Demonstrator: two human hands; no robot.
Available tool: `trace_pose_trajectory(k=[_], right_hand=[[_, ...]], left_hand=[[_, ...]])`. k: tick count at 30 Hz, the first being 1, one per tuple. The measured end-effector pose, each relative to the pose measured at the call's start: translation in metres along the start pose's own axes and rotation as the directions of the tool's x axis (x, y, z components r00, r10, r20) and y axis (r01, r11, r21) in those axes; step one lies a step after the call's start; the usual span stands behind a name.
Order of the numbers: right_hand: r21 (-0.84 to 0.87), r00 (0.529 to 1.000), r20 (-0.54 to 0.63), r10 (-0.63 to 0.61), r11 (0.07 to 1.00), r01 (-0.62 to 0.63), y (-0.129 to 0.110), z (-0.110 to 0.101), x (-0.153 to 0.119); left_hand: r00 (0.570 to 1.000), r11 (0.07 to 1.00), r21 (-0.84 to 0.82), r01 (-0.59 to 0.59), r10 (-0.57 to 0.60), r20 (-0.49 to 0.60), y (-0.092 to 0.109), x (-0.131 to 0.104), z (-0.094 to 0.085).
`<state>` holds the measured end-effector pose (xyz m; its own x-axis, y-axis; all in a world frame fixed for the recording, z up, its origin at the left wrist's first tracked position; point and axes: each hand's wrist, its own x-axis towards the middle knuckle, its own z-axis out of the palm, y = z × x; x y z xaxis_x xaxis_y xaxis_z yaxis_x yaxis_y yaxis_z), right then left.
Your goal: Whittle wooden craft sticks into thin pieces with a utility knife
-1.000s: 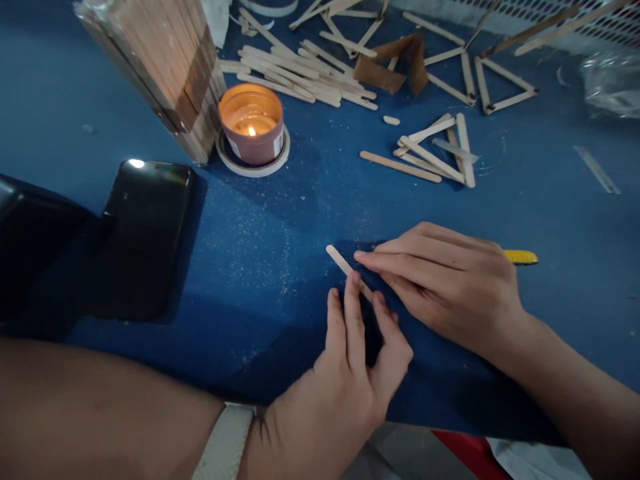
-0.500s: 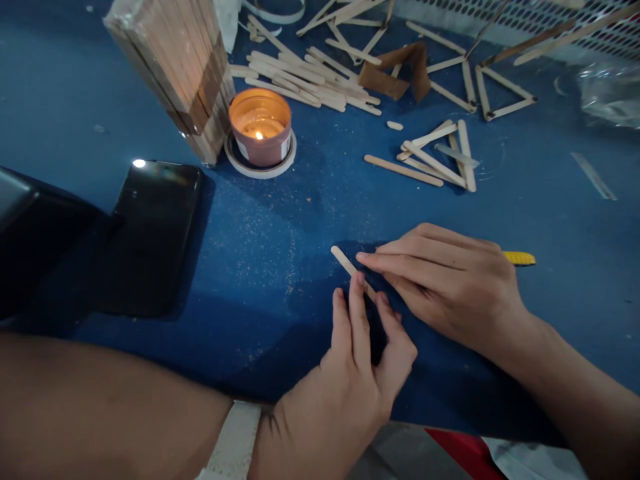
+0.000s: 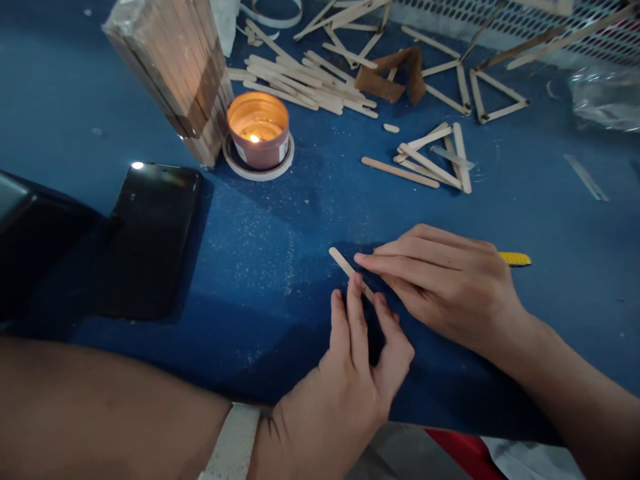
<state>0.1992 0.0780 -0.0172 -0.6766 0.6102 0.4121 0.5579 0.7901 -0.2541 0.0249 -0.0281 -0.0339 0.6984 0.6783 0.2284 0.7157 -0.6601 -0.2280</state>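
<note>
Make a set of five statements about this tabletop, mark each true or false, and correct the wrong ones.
1. The left hand holds a wooden stick. True.
2. The candle is out. False: the candle is burning.
3. A yellow piece shows beside the right hand. True.
4. The phone lies under the wooden triangles. False: the phone lies left of them.
5. A light band circles the left wrist. True.

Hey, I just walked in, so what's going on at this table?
A person's left hand holds a wooden stick against the blue table. The right hand is close beside it, with a yellow object poking out behind; whether it grips that is hidden. Farther back are a lit candle, bundled sticks, a loose pile and stick triangles.
</note>
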Motion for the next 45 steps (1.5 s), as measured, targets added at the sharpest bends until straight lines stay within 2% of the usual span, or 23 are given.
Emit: trace_pose_trajectory(k=[6, 12, 17, 28, 41, 45], right_hand=[[0.004, 0.999, 0.0, -0.033, 0.999, 0.033, -0.0043, 0.0031, 0.0044], [-0.009, 1.0, 0.026, -0.002, 1.0, 0.002, -0.0021, -0.0033, 0.0006], [-0.003, 1.0, 0.02, -0.02, 1.0, 0.02, -0.0041, 0.0, 0.0023], [-0.012, 0.999, 0.019, -0.04, 0.999, 0.04, -0.001, 0.0003, 0.0022], [-0.029, 0.998, 0.054, -0.019, 0.999, 0.02, -0.0014, -0.001, 0.0014], [-0.012, 1.0, 0.024, 0.001, 1.0, 0.0, 0.0001, -0.003, -0.0007]], left_hand=[[1.0, 0.999, -0.035, 0.008, -0.007, 0.012, -0.0002, -0.0003, -0.001], [1.0, 1.0, -0.015, 0.007, -0.007, -0.023, 0.001, 0.0003, 0.0009], [1.0, 1.0, -0.002, -0.019, 0.019, 0.023, -0.0014, 0.0003, -0.0018], [0.998, 0.999, -0.005, -0.044, 0.044, 0.038, -0.0043, 0.0004, -0.0043], [0.999, 0.999, 0.0, -0.035, 0.035, 0.012, -0.0022, -0.0013, -0.0012], [0.998, 0.998, -0.036, -0.053, 0.053, 0.018, -0.0052, -0.0017, -0.0015]])
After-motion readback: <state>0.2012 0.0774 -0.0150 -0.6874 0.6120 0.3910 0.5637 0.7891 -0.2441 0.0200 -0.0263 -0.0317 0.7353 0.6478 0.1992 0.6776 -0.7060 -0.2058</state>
